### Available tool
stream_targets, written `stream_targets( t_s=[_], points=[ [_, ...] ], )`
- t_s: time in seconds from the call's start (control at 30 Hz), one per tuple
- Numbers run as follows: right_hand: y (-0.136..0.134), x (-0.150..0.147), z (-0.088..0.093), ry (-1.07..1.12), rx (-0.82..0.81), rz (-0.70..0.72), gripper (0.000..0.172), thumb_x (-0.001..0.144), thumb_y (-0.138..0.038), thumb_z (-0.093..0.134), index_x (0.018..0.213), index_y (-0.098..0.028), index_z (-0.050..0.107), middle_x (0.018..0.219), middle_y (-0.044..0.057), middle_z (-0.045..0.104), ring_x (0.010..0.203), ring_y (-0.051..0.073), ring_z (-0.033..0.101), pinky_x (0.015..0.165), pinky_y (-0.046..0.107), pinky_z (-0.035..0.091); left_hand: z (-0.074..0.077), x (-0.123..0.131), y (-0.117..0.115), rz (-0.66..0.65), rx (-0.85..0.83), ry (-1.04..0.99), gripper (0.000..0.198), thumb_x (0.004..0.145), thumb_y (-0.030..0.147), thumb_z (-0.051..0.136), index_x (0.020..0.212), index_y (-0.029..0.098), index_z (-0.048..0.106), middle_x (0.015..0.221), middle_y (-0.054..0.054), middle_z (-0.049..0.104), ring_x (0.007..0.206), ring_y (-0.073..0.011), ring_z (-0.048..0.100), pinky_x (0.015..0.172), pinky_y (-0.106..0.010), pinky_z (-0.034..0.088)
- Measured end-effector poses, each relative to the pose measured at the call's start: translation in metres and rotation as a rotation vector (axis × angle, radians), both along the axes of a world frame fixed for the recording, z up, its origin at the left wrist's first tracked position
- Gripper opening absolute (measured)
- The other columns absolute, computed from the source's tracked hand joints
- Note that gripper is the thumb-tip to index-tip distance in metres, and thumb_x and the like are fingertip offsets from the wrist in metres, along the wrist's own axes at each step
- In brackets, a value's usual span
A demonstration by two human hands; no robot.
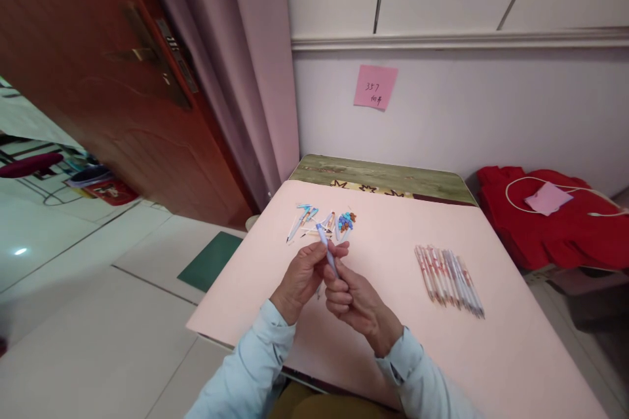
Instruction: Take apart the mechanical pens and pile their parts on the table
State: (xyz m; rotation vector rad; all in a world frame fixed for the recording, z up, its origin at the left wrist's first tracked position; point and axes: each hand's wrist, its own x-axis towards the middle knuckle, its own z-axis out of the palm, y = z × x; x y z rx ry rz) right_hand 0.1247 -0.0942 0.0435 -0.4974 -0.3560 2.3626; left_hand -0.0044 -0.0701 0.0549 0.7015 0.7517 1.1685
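Both hands meet above the near middle of the table around one pale lavender pen (323, 236) with a bluer top end. My left hand (305, 273) has its fingers closed on the upper part of the barrel. Lower down, my right hand (358, 298) is wrapped round the other end, which its fingers hide. Just beyond the hands lie loose pen parts (301, 221), thin refills and barrels in blue, white and orange. Beside them is a small heap of blue, purple and brown pieces (346, 220), too small to name. A row of pens (448, 280) lies to the right.
The table (393, 353) has a pale pink cover, with a green patterned strip (393, 175) at its far edge. A red cloth (531, 229) with a white cable lies at the right. Wall, curtain (230, 65) and wooden door (113, 78) bound the far and left sides.
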Motion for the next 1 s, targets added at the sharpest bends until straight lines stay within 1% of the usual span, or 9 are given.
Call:
stream_targets(
  t_s=[0.13, 0.27, 0.33, 0.47, 0.57, 0.7, 0.87, 0.93, 1.0],
  points=[
    [0.000, -0.004, 0.001, -0.328, 0.197, -0.201, 0.051, 0.074, -0.063, 0.073, 0.071, -0.018, 0.051, 0.049, -0.013, 0.024, 0.042, 0.002, 0.014, 0.040, 0.017, 0.015, -0.003, 0.005, 0.002, 0.092, -0.042, 0.078, 0.029, 0.073, 0.038, 0.077, 0.078, 0.009, 0.076, 0.090, -0.014, 0.075, 0.068, -0.0170, 0.066, 0.078, -0.031, 0.051],
    [0.003, -0.005, -0.006, -0.682, 0.467, -0.385, 0.045, 0.072, -0.057, 0.077, 0.077, -0.016, 0.058, 0.051, -0.008, 0.046, 0.044, 0.005, 0.039, 0.044, 0.018, 0.029, -0.013, 0.007, 0.005, 0.175, -0.099, 0.062, 0.028, 0.074, 0.037, 0.076, 0.082, 0.010, 0.075, 0.083, -0.011, 0.074, 0.067, -0.0163, 0.065, 0.068, -0.028, 0.051],
    [0.008, -0.006, -0.011, -0.731, 0.429, -0.330, 0.048, 0.075, -0.063, 0.070, 0.079, -0.016, 0.060, 0.053, -0.005, 0.051, 0.043, 0.007, 0.042, 0.043, 0.020, 0.030, -0.020, 0.007, 0.008, 0.206, -0.129, 0.052, 0.028, 0.073, 0.037, 0.077, 0.082, 0.010, 0.074, 0.082, -0.010, 0.073, 0.067, -0.0163, 0.065, 0.067, -0.027, 0.052],
    [0.022, -0.009, -0.019, -0.711, 0.272, -0.212, 0.058, 0.080, -0.072, 0.053, 0.076, -0.014, 0.063, 0.050, -0.004, 0.050, 0.038, 0.006, 0.036, 0.039, 0.021, 0.022, -0.029, 0.005, 0.017, 0.234, -0.208, 0.042, 0.029, 0.072, 0.038, 0.078, 0.080, 0.011, 0.071, 0.078, -0.009, 0.072, 0.061, -0.0148, 0.064, 0.059, -0.026, 0.052],
    [0.033, -0.012, -0.025, -0.819, 0.373, -0.316, 0.047, 0.073, -0.061, 0.066, 0.074, -0.014, 0.064, 0.061, 0.001, 0.062, 0.046, 0.008, 0.047, 0.042, 0.021, 0.029, -0.032, 0.006, 0.026, 0.275, -0.258, 0.021, 0.026, 0.076, 0.036, 0.075, 0.080, 0.011, 0.068, 0.077, -0.009, 0.071, 0.055, -0.0137, 0.062, 0.049, -0.024, 0.048],
    [0.042, -0.017, -0.030, -1.027, 0.519, -0.478, 0.037, 0.064, -0.049, 0.078, 0.075, -0.018, 0.063, 0.065, 0.001, 0.064, 0.057, 0.014, 0.057, 0.049, 0.023, 0.039, -0.031, 0.007, 0.037, 0.383, -0.268, 0.022, 0.021, 0.077, 0.029, 0.074, 0.080, 0.010, 0.067, 0.073, -0.007, 0.069, 0.062, -0.0155, 0.066, 0.055, -0.024, 0.052],
    [0.055, -0.022, -0.030, -0.780, 0.235, -0.231, 0.050, 0.079, -0.066, 0.057, 0.074, -0.017, 0.059, 0.051, -0.004, 0.051, 0.040, 0.007, 0.039, 0.040, 0.021, 0.025, -0.030, 0.004, 0.044, 0.209, -0.255, 0.036, 0.030, 0.080, 0.042, 0.070, 0.083, 0.012, 0.064, 0.057, 0.000, 0.060, 0.040, -0.0124, 0.054, 0.041, -0.025, 0.045],
    [0.059, -0.022, -0.031, -0.729, 0.194, -0.237, 0.049, 0.079, -0.064, 0.058, 0.072, -0.015, 0.059, 0.053, -0.003, 0.052, 0.040, 0.006, 0.037, 0.040, 0.020, 0.023, -0.031, 0.003, 0.047, 0.176, -0.257, 0.045, 0.031, 0.082, 0.044, 0.067, 0.083, 0.013, 0.064, 0.052, 0.002, 0.056, 0.036, -0.0117, 0.051, 0.039, -0.025, 0.044],
    [0.062, -0.023, -0.034, -0.750, 0.234, -0.323, 0.042, 0.072, -0.055, 0.070, 0.072, -0.015, 0.057, 0.056, -0.003, 0.054, 0.044, 0.005, 0.041, 0.042, 0.019, 0.026, -0.033, 0.002, 0.051, 0.262, -0.262, 0.056, 0.025, 0.082, 0.038, 0.069, 0.081, 0.013, 0.064, 0.057, -0.001, 0.061, 0.044, -0.0124, 0.057, 0.046, -0.024, 0.048]
  ],
)
